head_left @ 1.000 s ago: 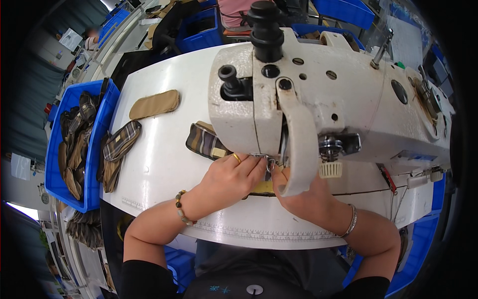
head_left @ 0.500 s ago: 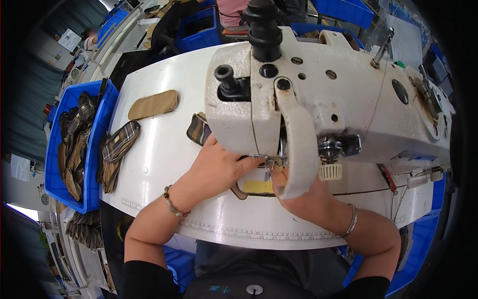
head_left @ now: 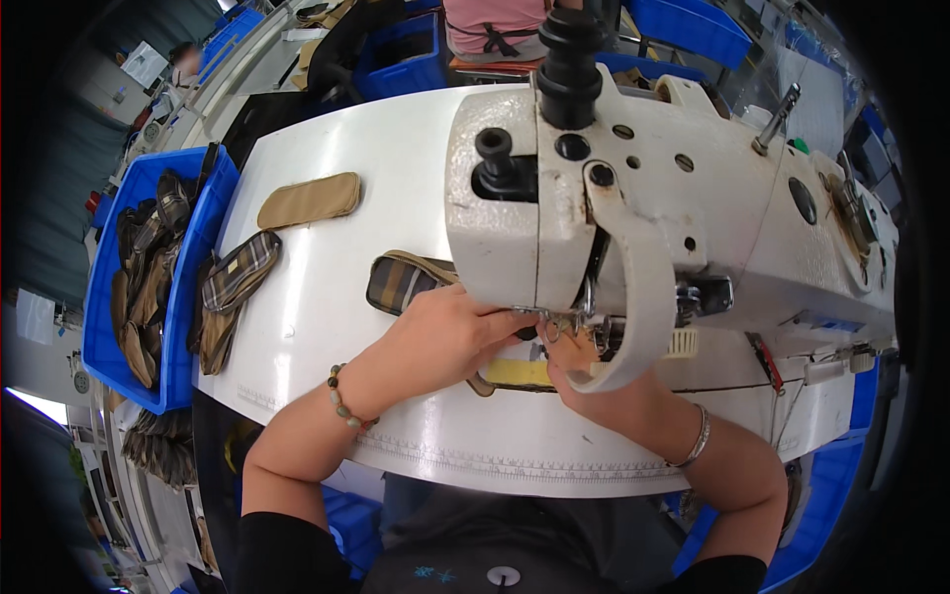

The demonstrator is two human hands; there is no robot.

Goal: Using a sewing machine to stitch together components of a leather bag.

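Tight quarters under the machine head, wider room on your left

Your left hand (head_left: 440, 332) lies over the near side of the plaid pouch (head_left: 398, 284), fingers bent and reaching to the foot of the white sewing machine (head_left: 495, 238); you can't tell from here whether they pinch anything. Your right hand (head_left: 618, 391) is close by, partly hidden behind the machine's curved white lever (head_left: 648, 297), so its grip can't be told either.

The pouch rests on the white tabletop (head_left: 327, 327), just left of the machine head, its right end going out of sight behind your left hand and the head. Just below your fingers is a yellow strip (head_left: 520, 372).

Your widest stretch of white surface runs from your left forearm to the blue bin (head_left: 203, 257) at the table's left edge. Plaid pieces (head_left: 242, 269) lie at that edge beside the bin, and a tan padded piece (head_left: 310, 201) lies farther back, well apart from your hands.

Both forearms cross the front edge, marked with a ruler scale (head_left: 515, 469). On the right, the machine's body and a red-handled tool (head_left: 767, 364) narrow your space.
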